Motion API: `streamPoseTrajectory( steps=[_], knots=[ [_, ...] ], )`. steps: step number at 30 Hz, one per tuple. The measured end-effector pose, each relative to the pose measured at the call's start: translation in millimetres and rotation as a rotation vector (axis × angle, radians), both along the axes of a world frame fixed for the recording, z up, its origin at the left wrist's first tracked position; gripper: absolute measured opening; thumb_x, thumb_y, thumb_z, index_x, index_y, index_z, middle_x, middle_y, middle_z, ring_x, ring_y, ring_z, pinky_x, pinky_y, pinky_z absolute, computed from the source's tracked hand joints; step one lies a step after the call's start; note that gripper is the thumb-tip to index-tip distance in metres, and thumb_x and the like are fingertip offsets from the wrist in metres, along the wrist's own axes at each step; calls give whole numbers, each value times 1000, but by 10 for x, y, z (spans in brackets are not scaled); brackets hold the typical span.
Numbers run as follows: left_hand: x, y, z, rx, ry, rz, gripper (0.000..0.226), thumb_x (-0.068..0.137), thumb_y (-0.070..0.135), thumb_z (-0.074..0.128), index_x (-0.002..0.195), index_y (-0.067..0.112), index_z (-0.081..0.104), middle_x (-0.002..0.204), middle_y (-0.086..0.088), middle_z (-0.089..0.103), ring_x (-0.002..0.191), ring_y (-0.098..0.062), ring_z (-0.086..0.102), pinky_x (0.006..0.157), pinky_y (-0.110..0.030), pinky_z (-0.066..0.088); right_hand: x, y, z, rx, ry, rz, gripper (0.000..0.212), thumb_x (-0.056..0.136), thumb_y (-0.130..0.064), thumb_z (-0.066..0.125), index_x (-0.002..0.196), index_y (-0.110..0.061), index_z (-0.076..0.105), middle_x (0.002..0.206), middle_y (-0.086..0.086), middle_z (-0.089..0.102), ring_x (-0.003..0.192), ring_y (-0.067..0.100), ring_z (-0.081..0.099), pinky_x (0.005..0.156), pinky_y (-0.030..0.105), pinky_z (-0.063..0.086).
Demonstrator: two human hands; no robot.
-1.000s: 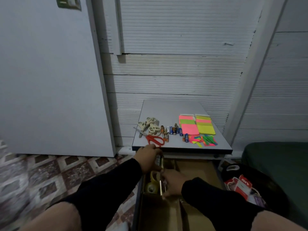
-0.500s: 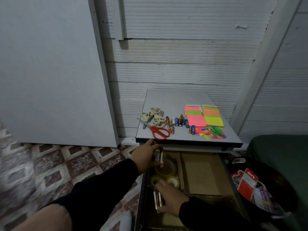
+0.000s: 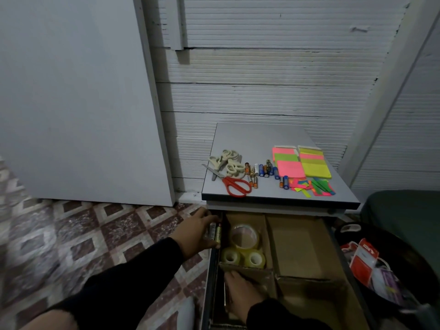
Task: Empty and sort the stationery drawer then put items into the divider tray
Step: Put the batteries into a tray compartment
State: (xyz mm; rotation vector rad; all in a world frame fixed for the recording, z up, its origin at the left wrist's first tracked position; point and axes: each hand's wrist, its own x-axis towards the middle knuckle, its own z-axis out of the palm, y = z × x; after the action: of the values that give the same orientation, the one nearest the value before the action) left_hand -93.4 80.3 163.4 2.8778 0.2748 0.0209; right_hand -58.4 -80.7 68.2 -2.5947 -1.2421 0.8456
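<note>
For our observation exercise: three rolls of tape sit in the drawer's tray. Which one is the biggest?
The big tape roll at the back of the cardboard tray, nearest the desk. It is clearly wider than the two small rolls side by side in front.

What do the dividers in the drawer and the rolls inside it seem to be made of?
The brown dividers look like matte corrugated cardboard, with dull, creased edges. The three yellowish tape rolls look like clear glossy plastic film, probably on card cores, since light shines on them.

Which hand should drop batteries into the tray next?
Left. The left hand already grips batteries at the tray edge; the right hand rests low in a near compartment.
</note>
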Motion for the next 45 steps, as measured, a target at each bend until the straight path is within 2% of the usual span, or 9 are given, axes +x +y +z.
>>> streamPoseTrajectory(
  steps=[12,22,26,29,31,34,36,40,45],
  knots=[
    [-151,99,-140,-21,17,21,59,80,42,69,133,27,46,130,2,40,99,-15,57,84,-27,48,-28,67,-140,32,-22,-46,67,86,-2,60,145,-11,29,150,8,29,137,26,32,113,33,29],
    [-316,91,-187,-21,45,46,59,81,41,67,134,30,44,129,5,39,99,-10,57,82,-23,46,-69,90,-200,110,196,-297,70,81,-3,68,142,-15,36,147,3,37,136,19,36,114,29,29],
    [-345,71,-175,-19,60,39,58,82,40,67,134,30,44,128,4,39,100,-11,57,83,-25,46,-45,76,-180,67,316,-489,57,80,-2,69,130,-14,46,138,6,45,128,20,44,108,30,38],
    [-375,45,-170,-12,69,27,57,83,41,66,134,31,43,129,5,39,101,-11,57,82,-23,45,-34,54,-185,97,388,-581,26,85,-6,62,86,-30,51,110,-1,57,110,17,53,98,24,44],
    [-396,17,-177,-12,72,15,56,83,42,65,133,30,44,129,4,40,102,-11,56,82,-22,44,-5,71,-238,124,432,-680,33,86,-5,58,70,-28,42,91,-1,54,99,17,54,95,25,47],
    [-413,-45,-205,-8,89,-15,60,82,45,66,135,29,44,129,4,40,103,-12,56,84,-23,44,1,97,-258,150,567,-779,24,87,2,53,76,-18,47,102,7,53,106,22,56,94,30,46],
    [-407,-100,-225,-6,99,-60,63,81,48,65,136,29,42,131,3,40,107,-13,53,87,-22,42,15,75,-227,170,624,-779,22,88,4,50,78,-16,48,103,7,52,98,20,53,93,31,48],
    [-367,-303,-263,81,145,-133,66,83,50,61,140,28,37,133,-1,39,119,-18,44,97,-26,35,88,-81,-48,105,618,-702,20,95,1,40,82,-13,48,83,2,49,71,11,50,56,20,51],
    [-291,-605,-419,289,232,-275,68,86,48,56,143,20,32,140,-7,34,127,-25,36,106,-34,24,278,-294,186,-47,602,-657,28,98,-6,33,74,-11,47,67,5,47,55,15,47,54,25,44]
  ],
)
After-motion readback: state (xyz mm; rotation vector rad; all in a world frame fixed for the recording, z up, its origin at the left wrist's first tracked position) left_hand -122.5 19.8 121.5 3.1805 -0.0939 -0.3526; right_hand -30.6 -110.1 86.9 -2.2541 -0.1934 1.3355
